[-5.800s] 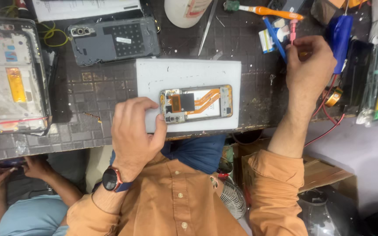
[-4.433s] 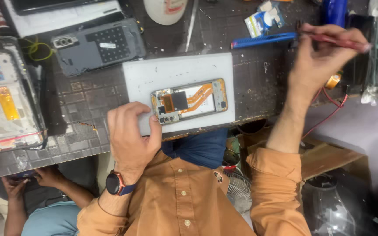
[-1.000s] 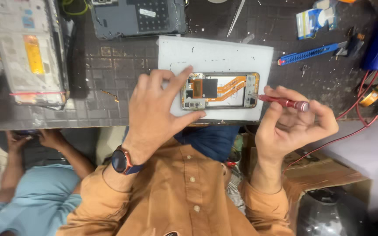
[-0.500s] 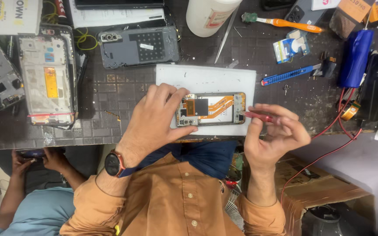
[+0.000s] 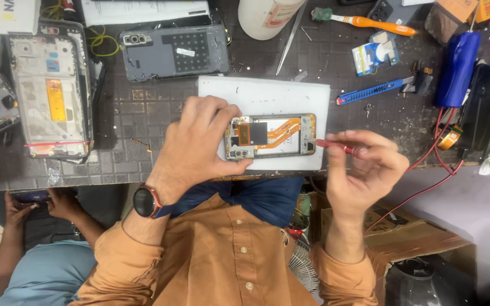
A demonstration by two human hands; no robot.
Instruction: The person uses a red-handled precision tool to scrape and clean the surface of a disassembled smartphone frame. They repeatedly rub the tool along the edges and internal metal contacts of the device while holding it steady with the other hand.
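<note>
One opened phone (image 5: 270,136) is lying on a white mat (image 5: 267,93), looking light, thin and fragile inside; the left hand (image 5: 197,144) is pinching its frame edges; beside that grip, the right hand (image 5: 364,167) is holding a red screwdriver (image 5: 336,147) against the end

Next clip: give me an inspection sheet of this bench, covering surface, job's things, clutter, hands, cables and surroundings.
Surface: dark gridded bench mat with a white pad at its near edge.
Job's things: opened phone with orange flex strips lies on the white pad; red screwdriver tip at its right end.
Clutter: stripped phone frame, grey back cover, blue knife, orange-handled brush, white bottle, blue cylinder.
Hands: left hand steadies the phone's left end; right hand pinches the screwdriver.
Cables: red wires trail off the right edge.
Surroundings: another person sits at lower left, holding a phone.
</note>
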